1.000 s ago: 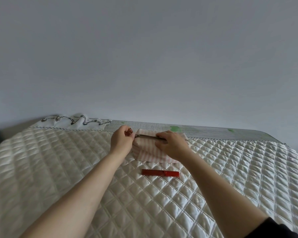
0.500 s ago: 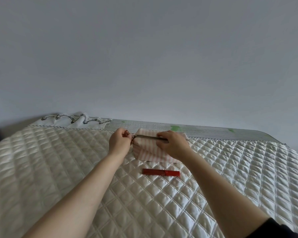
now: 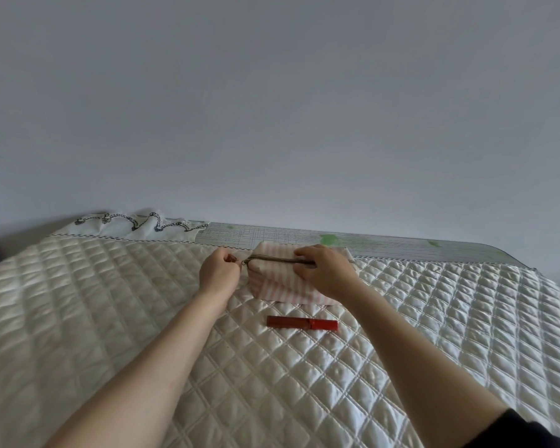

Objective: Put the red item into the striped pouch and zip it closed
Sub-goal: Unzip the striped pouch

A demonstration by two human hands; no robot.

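A pink-and-white striped pouch (image 3: 274,282) stands on the quilted bed near its far edge. Its zipper (image 3: 277,260) runs along the top. My left hand (image 3: 219,274) is at the pouch's left end, pinching the small reddish zipper pull (image 3: 232,258). My right hand (image 3: 325,270) presses down on the pouch's right half, fingers over the zipper. The red item (image 3: 303,323), a slim red tube, lies flat on the quilt just in front of the pouch, apart from both hands.
The white quilted cover (image 3: 304,383) spans the whole bed. A white cloth with dark rope trim (image 3: 133,226) is bunched at the far left. A grey checked sheet (image 3: 385,245) shows along the far edge, against a plain wall.
My left hand has drawn the zipper pull leftward to the pouch's left end. My right hand has kept holding the pouch. The red tube has not moved.
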